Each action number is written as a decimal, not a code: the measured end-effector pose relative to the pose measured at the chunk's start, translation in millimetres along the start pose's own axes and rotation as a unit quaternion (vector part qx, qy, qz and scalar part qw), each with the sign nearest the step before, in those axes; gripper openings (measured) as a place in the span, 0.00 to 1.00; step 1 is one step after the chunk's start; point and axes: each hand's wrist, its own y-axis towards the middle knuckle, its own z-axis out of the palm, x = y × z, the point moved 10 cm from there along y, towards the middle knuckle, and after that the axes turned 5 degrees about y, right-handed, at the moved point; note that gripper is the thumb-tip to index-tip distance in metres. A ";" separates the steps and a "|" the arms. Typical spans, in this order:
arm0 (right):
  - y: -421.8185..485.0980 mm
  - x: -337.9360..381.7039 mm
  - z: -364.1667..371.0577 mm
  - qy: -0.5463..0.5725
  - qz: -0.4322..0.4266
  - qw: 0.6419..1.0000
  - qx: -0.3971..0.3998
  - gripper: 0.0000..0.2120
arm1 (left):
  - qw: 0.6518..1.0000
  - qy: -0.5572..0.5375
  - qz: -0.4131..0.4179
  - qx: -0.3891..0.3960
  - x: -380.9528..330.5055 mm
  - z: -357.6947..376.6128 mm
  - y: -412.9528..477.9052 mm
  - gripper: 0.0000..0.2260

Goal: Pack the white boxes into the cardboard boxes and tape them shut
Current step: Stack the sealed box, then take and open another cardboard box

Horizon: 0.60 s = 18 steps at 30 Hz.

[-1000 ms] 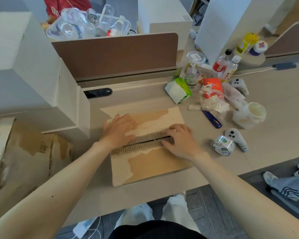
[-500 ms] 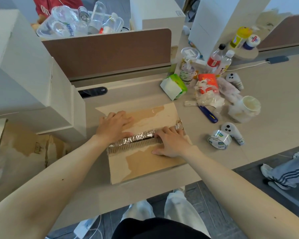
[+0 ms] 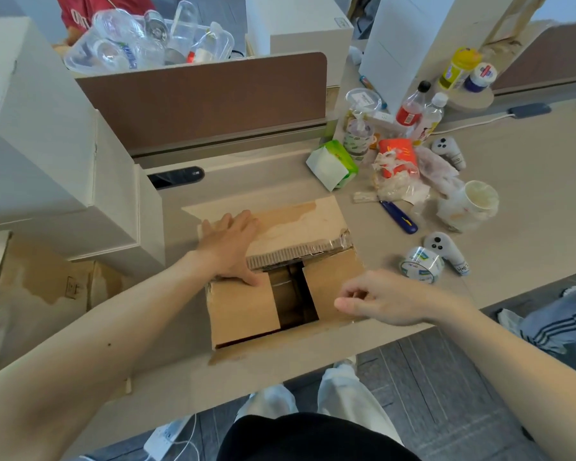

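The left hand (image 3: 231, 246) is laid flat, palm down and fingers spread, on the far flap of the brown cardboard box (image 3: 300, 227), with the thumb reaching down onto the near-left inner flap; nothing is gripped by it. The right hand (image 3: 378, 302) is held just above the box's right inner flap, fingers loosely curled and the forefinger pointed left. Whether anything is pinched in it cannot be told.

Between the two hands a dark gap is left open in the top of the box, with the inside seen only dimly. The far flap's corrugated edge is exposed beside the left thumb, and a crumpled strip of clear tape (image 3: 341, 239) is seen along it toward the right corner. The box's near edge sits close to the front edge of the pale beige desk (image 3: 529, 201).

Beyond the right hand, bare desk is left before a roll of printed clear tape (image 3: 421, 264) and a white handheld controller (image 3: 446, 252), which lie just beside each other. Left of the left hand, large white boxes (image 3: 47, 144) are stacked close against the cardboard box.
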 end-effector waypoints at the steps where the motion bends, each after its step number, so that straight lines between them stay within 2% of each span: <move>1: 0.8 -10.0 9.6 -0.013 0.011 1.000 0.007 0.11 | 1.000 0.011 0.000 -0.012 -0.9 -3.4 1.2 0.55; 2: 3.3 -22.6 17.9 -0.035 0.029 0.999 0.004 0.10 | 1.000 0.015 0.005 -0.018 -0.7 -7.7 2.7 0.53; 4: 9.4 -49.0 28.0 -0.075 0.076 0.994 -0.032 0.16 | 1.000 -0.018 0.020 -0.007 3.1 -16.5 6.6 0.50; 7: 16.6 -69.3 34.6 -0.103 0.113 0.984 -0.091 0.25 | 0.992 -0.119 0.043 0.031 11.2 -33.7 8.4 0.41; 10: 23.7 -76.5 29.8 -0.134 0.117 0.972 -0.155 0.29 | 0.971 -0.232 0.025 0.050 27.1 -59.5 6.8 0.28; 12: 28.4 -77.2 26.3 -0.136 0.112 0.967 -0.186 0.30 | 0.963 -0.269 0.007 -0.016 45.0 -85.2 9.6 0.19; 14: 33.4 -80.4 26.7 -0.129 0.109 0.965 -0.202 0.29 | 0.959 -0.255 -0.010 -0.120 64.0 -111.2 11.1 0.14; 18: 37.9 -84.6 27.9 -0.129 0.097 0.960 -0.230 0.28 | 0.942 -0.094 -0.097 -0.307 89.3 -135.2 6.1 0.18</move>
